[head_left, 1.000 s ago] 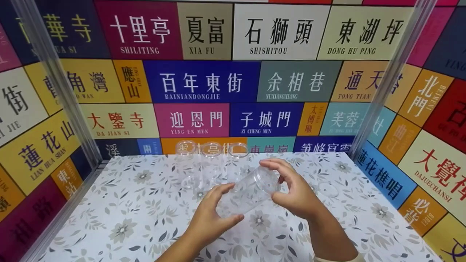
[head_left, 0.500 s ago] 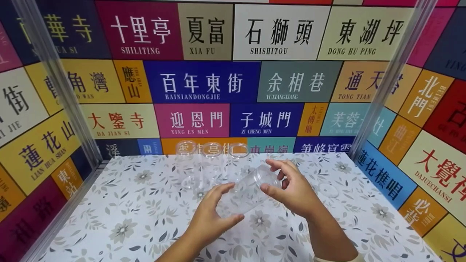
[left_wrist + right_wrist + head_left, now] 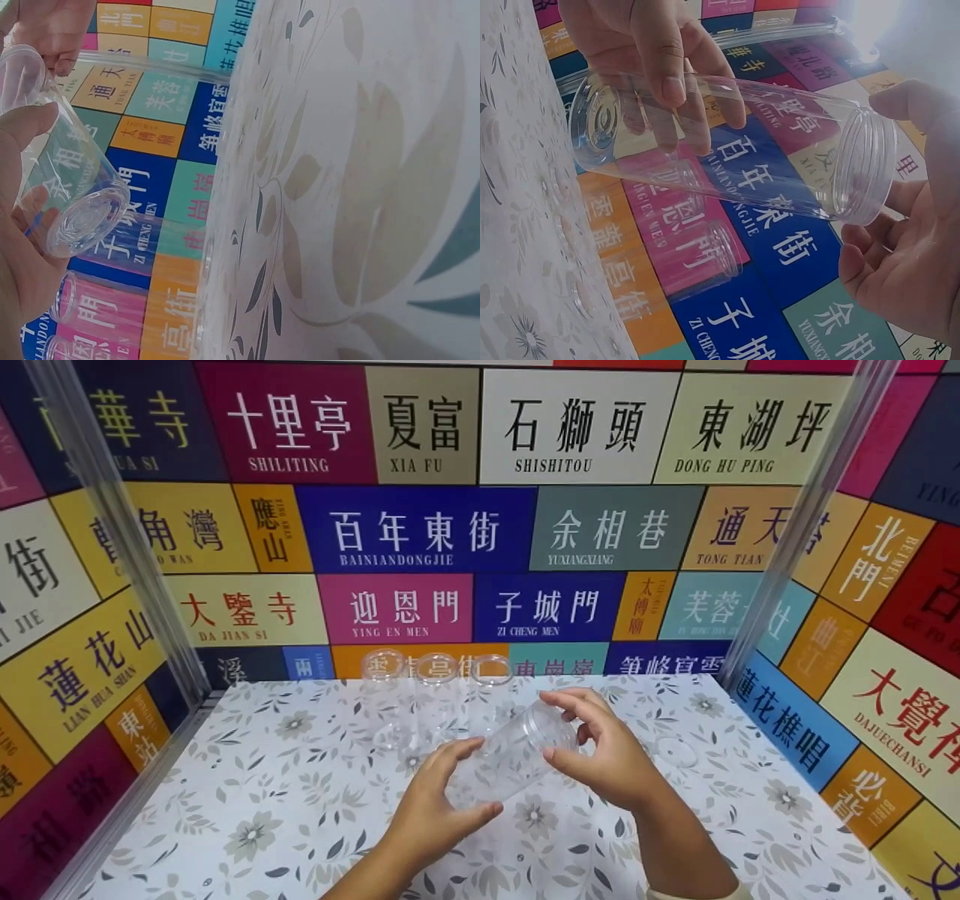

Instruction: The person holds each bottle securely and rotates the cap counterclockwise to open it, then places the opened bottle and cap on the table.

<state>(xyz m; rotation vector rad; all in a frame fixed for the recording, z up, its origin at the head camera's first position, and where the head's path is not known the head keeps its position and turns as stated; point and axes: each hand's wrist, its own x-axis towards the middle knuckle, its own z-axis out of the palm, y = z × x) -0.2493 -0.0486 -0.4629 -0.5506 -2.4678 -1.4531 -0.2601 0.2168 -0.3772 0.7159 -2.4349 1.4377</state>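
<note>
A clear plastic jar point(image 3: 514, 754) is held tilted above the table, its threaded mouth end up and to the right. Around its body, near the base, my left hand point(image 3: 442, 802) grips with thumb and fingers on opposite sides. At the mouth end my right hand point(image 3: 604, 750) has its thumb and curled fingers about the rim. The right wrist view shows the ridged neck point(image 3: 866, 165) of the jar between that thumb and fingers. Whether a clear lid sits on this neck, I cannot tell. The jar looks see-through, with nothing visible inside.
Three more clear jars stand upright in a row at the back: a left one point(image 3: 384, 701), a middle one point(image 3: 435, 697) and a right one point(image 3: 491, 697). A clear disc point(image 3: 677, 751) lies right of my right hand on the leaf-patterned table point(image 3: 247, 780). Sign-printed walls surround it.
My right hand's thumb and fingers have shifted around the jar's rim, the thumb moving left and up, then slightly back right. The left hand and the jar stay nearly still.
</note>
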